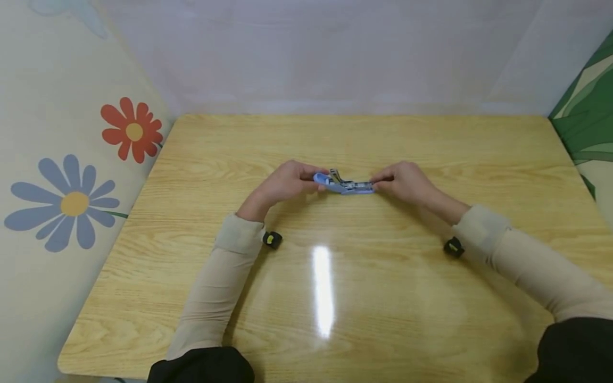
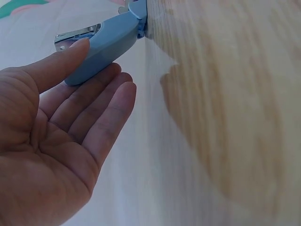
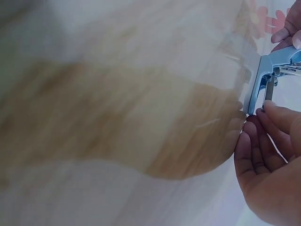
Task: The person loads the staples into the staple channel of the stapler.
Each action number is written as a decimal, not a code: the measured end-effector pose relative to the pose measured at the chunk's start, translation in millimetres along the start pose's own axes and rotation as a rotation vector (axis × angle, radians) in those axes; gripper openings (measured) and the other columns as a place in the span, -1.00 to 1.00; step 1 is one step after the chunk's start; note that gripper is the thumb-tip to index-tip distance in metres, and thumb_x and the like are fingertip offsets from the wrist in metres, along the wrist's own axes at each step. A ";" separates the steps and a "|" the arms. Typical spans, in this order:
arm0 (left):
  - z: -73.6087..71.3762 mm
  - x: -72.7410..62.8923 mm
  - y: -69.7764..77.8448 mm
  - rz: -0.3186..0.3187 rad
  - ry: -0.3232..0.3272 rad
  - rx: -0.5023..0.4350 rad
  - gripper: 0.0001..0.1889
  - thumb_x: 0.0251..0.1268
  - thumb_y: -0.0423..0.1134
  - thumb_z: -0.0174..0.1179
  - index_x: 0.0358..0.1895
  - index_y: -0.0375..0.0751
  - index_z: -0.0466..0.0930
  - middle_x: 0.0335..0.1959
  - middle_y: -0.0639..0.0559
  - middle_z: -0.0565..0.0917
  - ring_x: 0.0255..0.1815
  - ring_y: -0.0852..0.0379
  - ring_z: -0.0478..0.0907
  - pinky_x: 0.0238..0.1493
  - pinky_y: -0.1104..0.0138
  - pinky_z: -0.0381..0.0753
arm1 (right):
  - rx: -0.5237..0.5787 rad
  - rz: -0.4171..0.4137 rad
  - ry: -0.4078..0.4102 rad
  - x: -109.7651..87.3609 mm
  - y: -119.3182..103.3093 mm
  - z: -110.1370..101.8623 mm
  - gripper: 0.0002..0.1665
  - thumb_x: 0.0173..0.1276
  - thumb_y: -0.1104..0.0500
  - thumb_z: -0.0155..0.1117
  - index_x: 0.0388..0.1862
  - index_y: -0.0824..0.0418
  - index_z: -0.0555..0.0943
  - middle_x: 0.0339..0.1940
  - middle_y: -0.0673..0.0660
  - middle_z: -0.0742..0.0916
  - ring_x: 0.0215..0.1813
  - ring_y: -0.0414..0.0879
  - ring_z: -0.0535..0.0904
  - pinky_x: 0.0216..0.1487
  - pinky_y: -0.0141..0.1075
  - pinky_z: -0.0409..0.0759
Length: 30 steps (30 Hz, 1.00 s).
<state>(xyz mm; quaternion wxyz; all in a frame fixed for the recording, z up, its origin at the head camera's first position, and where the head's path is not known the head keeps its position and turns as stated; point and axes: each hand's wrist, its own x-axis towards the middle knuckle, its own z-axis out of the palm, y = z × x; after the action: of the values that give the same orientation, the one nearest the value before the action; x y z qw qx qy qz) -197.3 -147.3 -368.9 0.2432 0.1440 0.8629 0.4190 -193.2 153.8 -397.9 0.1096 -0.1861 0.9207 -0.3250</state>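
Observation:
A light blue stapler (image 1: pixel 341 187) is spread open over the back middle of the table, its metal parts facing up. My left hand (image 1: pixel 289 182) pinches one blue end between thumb and fingers; the left wrist view shows that rounded end of the stapler (image 2: pixel 110 42) tilted up off the table. At the opposite end, my right hand (image 1: pixel 406 182) has its thumb and fingertips on the metal strip. In the right wrist view the stapler's flat blue part (image 3: pixel 257 92) lies close along the tabletop; whether it touches is hard to tell. The right hand's fingertips partly cover the strip's end.
The wooden table (image 1: pixel 201 308) is glossy and reflects light. A white wall (image 1: pixel 345 58) stands along its back edge, and a flower-painted wall (image 1: pixel 29 298) along the left. Small black wrist devices (image 1: pixel 272 240) sit beneath both cuffs.

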 end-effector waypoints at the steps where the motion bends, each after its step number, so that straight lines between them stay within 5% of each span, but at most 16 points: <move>1: -0.2 -0.3 0.3 0.001 0.002 0.008 -0.56 0.43 -0.19 0.28 0.34 0.01 0.59 -0.02 0.03 0.81 -0.49 0.12 0.33 -0.49 0.36 0.21 | -0.001 -0.002 0.003 0.4 0.2 0.4 -0.75 0.41 0.16 0.37 0.00 0.20 0.78 0.03 0.23 0.80 0.16 0.17 0.70 0.29 0.05 0.54; 7: 0.3 -0.8 3.0 0.025 0.020 0.045 -0.53 0.42 -0.17 0.29 0.37 0.03 0.56 -0.01 0.03 0.80 -0.64 0.21 0.10 -0.57 0.38 0.15 | -0.006 -0.009 0.018 1.7 -0.4 1.5 -0.77 0.40 0.17 0.38 -0.03 0.21 0.79 0.01 0.23 0.81 0.14 0.18 0.71 0.28 0.05 0.54; 14: 4.0 1.9 9.0 0.056 0.041 0.104 -0.52 0.46 -0.13 0.26 0.41 0.05 0.51 0.19 0.02 0.72 -0.55 0.15 0.22 -0.48 0.34 0.25 | -0.028 -0.014 0.029 1.2 -3.2 1.2 -0.78 0.40 0.19 0.37 -0.04 0.22 0.80 0.01 0.24 0.81 0.16 0.19 0.70 0.31 0.05 0.52; 19: 10.0 6.2 16.6 0.049 0.080 0.127 -0.48 0.47 -0.08 0.24 0.46 0.09 0.45 0.23 0.01 0.70 -0.13 0.18 0.66 -0.22 0.32 0.52 | -0.026 -0.013 0.039 1.4 -2.8 1.5 -0.79 0.39 0.19 0.38 -0.05 0.22 0.80 0.00 0.23 0.81 0.15 0.19 0.71 0.31 0.04 0.53; 23: 16.1 10.8 24.2 0.054 0.122 0.128 -0.47 0.45 -0.03 0.25 0.44 0.07 0.46 0.25 0.00 0.68 0.21 0.13 0.65 0.03 0.25 0.61 | -0.017 -0.018 0.042 2.5 -2.0 2.4 -0.79 0.38 0.20 0.39 -0.06 0.22 0.80 0.00 0.24 0.81 0.14 0.19 0.71 0.30 0.05 0.53; 30: 25.7 19.4 36.1 0.103 0.148 0.213 -0.49 0.41 -0.03 0.29 0.39 0.01 0.52 0.25 -0.03 0.66 -0.02 0.14 0.69 -0.14 0.32 0.57 | 0.001 0.003 0.047 3.4 -0.7 2.2 -0.79 0.36 0.19 0.41 -0.06 0.22 0.80 -0.01 0.24 0.81 0.13 0.18 0.71 0.27 0.05 0.54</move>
<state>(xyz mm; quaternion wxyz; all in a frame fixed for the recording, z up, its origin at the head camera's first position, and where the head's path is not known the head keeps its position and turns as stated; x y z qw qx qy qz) -198.1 -99.8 -359.8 0.1402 0.1818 0.9095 0.3465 -195.4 150.6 -399.5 0.0884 -0.1769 0.9233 -0.3294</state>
